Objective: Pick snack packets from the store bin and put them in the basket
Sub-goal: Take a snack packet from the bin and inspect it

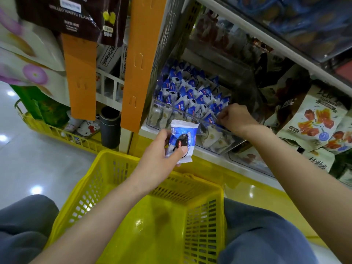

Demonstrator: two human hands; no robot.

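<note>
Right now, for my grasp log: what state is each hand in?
Left hand: grips a blue-and-white snack packet.
Right hand: fingers curled in the clear bin; grip cannot be told.

Yellow basket [200, 235], lower centre: top open, interior free for entry from above. Clear bin [163, 115], centre: reachable only over its transparent front wall, under the white shelf edge [266, 38] at upper right. Orange upright [141, 60] blocks its left side; right hand [236, 117] occupies its right end
</note>
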